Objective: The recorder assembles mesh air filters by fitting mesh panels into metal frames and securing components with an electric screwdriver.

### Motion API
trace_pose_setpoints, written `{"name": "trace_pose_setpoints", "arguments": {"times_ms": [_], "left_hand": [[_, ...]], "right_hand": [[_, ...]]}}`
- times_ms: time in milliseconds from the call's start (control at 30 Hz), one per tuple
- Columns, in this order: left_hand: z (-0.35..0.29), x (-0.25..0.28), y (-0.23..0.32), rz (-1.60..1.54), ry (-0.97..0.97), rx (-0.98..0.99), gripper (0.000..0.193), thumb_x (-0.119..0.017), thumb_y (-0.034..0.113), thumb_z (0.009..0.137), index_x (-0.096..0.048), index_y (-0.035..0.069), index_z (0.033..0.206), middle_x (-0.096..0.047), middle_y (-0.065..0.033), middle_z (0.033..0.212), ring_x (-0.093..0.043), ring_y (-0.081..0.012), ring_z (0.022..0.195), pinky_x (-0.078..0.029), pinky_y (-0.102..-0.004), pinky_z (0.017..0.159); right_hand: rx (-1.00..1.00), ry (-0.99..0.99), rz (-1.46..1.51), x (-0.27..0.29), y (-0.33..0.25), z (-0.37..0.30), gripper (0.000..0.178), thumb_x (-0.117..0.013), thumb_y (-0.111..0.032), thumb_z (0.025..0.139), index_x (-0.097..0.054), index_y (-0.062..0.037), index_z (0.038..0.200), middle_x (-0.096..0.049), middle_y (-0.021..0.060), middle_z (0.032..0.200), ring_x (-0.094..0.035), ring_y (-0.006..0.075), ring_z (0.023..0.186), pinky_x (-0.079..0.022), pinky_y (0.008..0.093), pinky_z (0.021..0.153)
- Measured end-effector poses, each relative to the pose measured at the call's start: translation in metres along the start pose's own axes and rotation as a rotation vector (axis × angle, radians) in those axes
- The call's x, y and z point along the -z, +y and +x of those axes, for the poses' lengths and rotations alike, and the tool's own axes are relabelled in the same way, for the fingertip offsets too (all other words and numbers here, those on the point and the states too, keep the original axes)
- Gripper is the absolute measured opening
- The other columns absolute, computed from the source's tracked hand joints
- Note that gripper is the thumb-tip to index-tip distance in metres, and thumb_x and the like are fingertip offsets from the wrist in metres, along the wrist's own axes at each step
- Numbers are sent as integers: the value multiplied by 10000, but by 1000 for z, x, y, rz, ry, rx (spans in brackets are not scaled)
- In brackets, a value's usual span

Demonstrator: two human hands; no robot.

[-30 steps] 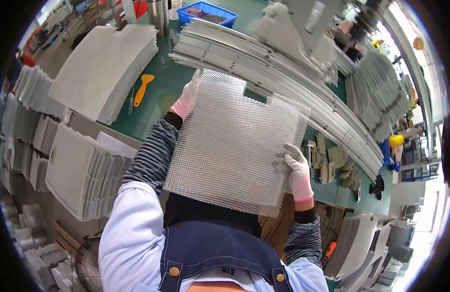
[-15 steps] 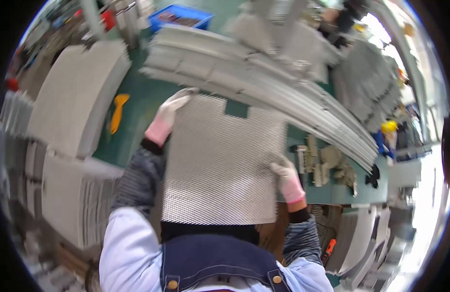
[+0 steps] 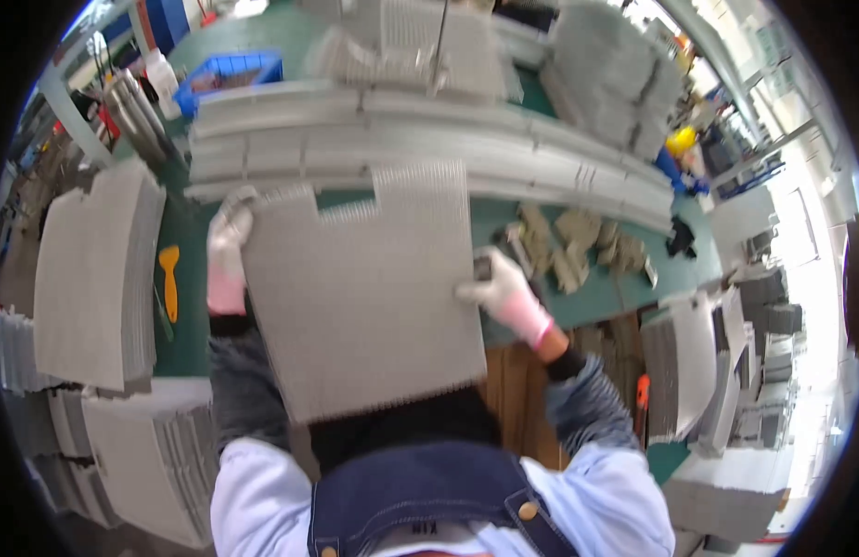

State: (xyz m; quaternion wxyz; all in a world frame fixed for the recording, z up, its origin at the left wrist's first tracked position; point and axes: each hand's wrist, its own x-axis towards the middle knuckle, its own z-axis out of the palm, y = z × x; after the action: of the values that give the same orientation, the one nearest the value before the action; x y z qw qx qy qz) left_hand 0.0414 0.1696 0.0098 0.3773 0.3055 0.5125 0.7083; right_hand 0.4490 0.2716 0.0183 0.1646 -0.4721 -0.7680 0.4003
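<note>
A grey, finely ribbed panel (image 3: 369,288) with a rectangular notch in its far edge hangs in front of me, tilted so its right side sits higher. My left hand (image 3: 229,243), in a white glove with a pink cuff, is closed on the panel's far left corner. On the right edge, my right hand (image 3: 502,292), gloved alike, pinches the panel with the thumb over its face. A small dark patch shows beside that hand's fingers; I cannot make out what it is. Left of my left hand, a yellow scraper (image 3: 170,283) lies on the green table (image 3: 193,348).
Long grey metal strips (image 3: 429,139) lie across the table beyond the panel. Stacks of grey panels (image 3: 90,278) stand at the left, with more panels (image 3: 680,371) at the right. Crumpled beige scraps (image 3: 578,246) lie right of the panel. A blue basket (image 3: 227,79) sits far left.
The panel has tilted counterclockwise and shifted left, both hands still on it. My view has turned, so the table things appear further left.
</note>
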Motion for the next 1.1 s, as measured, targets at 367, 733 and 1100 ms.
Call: {"name": "trace_pose_setpoints", "arguments": {"times_ms": [367, 733, 1100], "left_hand": [[-12, 22, 56, 178, 139, -112, 336, -564, 193, 946, -624, 13, 1223, -635, -46, 1180, -566, -138, 1101, -394, -264, 1001], [-155, -58, 103, 499, -97, -178, 256, -604, 144, 897, -619, -4, 1104, -609, 1, 998, -542, -78, 909, -393, -194, 831], [-149, -72, 111, 571, 295, -519, 508, -632, 37, 841, -520, 21, 1335, -611, -171, 1234, -614, -211, 1076, -498, -323, 846]], "right_hand": [[-8, -251, 589, -33, -23, -39, 310, -606, -16, 874, -569, 24, 1179, -650, 54, 1035, -605, 133, 917, -498, 284, 839], [-311, -362, 744, 17, 17, -154, 355, -694, -66, 787, -637, 6, 1129, -668, 30, 1027, -604, 118, 911, -494, 289, 841], [98, -129, 926, 1, -31, -61, 228, -695, -129, 893, -669, -3, 1081, -690, 22, 987, -618, 88, 877, -507, 261, 814]]}}
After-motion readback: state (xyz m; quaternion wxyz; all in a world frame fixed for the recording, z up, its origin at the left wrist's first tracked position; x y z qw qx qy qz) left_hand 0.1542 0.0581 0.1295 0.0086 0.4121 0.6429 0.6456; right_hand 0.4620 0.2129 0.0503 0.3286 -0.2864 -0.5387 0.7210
